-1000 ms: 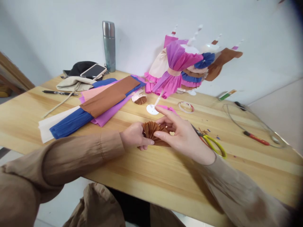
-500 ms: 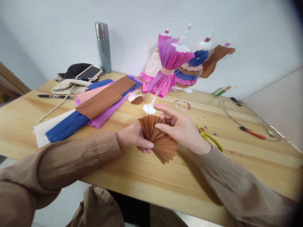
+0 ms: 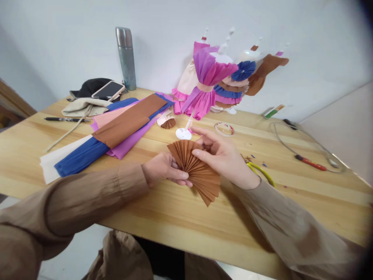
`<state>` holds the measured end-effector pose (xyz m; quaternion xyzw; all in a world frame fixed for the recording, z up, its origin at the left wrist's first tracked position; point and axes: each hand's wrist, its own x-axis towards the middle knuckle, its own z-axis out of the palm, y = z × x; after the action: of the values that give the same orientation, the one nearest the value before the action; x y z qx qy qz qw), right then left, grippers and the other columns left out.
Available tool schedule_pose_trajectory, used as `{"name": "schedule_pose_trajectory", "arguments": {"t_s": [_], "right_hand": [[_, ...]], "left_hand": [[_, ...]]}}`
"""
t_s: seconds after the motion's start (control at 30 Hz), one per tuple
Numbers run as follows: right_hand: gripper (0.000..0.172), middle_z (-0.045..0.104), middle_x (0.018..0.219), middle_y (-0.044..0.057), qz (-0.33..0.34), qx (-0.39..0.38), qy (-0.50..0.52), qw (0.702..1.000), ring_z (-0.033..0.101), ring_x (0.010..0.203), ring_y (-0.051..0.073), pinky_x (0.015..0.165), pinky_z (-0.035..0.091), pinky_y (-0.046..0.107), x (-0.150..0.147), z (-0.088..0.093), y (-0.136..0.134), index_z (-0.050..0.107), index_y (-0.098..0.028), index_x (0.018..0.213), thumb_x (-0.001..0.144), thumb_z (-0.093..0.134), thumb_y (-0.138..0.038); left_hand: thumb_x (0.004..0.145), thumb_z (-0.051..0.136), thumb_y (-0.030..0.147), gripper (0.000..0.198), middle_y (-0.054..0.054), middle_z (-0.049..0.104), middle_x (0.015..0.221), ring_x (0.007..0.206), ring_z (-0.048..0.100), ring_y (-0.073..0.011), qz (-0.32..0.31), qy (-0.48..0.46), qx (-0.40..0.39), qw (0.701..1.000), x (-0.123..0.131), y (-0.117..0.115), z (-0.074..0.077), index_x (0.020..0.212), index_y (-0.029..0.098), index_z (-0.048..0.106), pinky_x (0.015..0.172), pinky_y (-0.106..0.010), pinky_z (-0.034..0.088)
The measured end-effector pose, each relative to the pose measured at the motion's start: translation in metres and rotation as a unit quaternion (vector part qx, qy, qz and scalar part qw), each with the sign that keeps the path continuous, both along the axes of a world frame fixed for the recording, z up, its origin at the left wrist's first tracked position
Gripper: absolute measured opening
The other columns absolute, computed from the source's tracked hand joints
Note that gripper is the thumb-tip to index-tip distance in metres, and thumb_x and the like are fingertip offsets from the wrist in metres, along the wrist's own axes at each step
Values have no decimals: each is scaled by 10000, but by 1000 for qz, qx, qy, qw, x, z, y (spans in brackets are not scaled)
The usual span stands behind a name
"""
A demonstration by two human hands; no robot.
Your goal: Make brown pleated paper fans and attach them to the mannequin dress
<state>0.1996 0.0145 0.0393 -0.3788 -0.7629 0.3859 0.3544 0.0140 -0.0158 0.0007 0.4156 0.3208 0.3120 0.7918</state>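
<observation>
Head cam: L hand [image 3: 164,170] & R hand [image 3: 225,157] both clamped on pleated brn fan [image 3: 204,177], above tbl [image 3: 163,212].

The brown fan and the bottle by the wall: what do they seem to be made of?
The fan looks like matte paper, perhaps crepe: thin, crisp pleats. The bottle is probably metal: cap shiny like steel, duller body perhaps painted.
</observation>
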Motion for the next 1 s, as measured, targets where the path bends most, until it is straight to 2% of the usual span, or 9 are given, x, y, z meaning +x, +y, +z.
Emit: {"name": "schedule_pose_trajectory", "arguments": {"t_s": [0.13,0.27,0.37,0.47,0.63,0.8,1.0], "right_hand": [[543,660,968,68,-21,18,39,999,638,824,181,761,528,366,4,1,3,464,-210,1344,823,609,-261],[434,659,958,74,-64,25,63,996,643,882,197,762,544,369,8,4,7,517,-212,1271,851,598,-290],[392,655,939,70,-60,16,71,996,647,886,205,775,549,382,9,5,7,539,-220,1237,865,595,-328],[458,662,962,79,-40,22,81,996,653,912,219,795,549,396,9,4,6,513,-218,1275,867,602,-406],[662,676,1056,99,-21,28,54,998,665,948,224,842,540,411,3,-6,3,404,-209,1383,812,679,-401],[635,614,1259,131,-24,65,18,997,621,1119,246,939,514,444,-1,-8,-3,401,-230,1410,827,646,-292],[624,553,1371,100,-25,110,-22,993,583,1188,248,1035,460,470,0,-3,-8,419,-256,1412,827,635,-256]], "left_hand": [[527,898,213,406,-85,748,786,659,721,-148,52,-10,-25,998,1,0,3,854,73,703,583,-167,553],[512,891,159,397,-54,749,785,669,724,-142,143,-51,-34,988,1,2,7,856,94,705,598,-161,549],[547,864,127,352,-51,753,820,711,727,-142,196,-77,-33,977,1,3,6,863,105,710,650,-175,553],[582,845,137,292,-70,756,837,742,725,-142,224,-85,-22,971,0,4,4,839,95,713,704,-192,556],[557,863,178,410,-78,760,906,782,730,-162,215,-67,7,974,1,3,5,929,115,702,712,-209,551],[567,860,198,556,-105,752,989,779,734,-189,164,-21,53,985,2,2,3,1082,130,659,658,-229,551],[609,837,223,538,-120,749,1014,791,738,-209,140,19,82,987,1,2,-2,1103,141,642,632,-228,549]]}}
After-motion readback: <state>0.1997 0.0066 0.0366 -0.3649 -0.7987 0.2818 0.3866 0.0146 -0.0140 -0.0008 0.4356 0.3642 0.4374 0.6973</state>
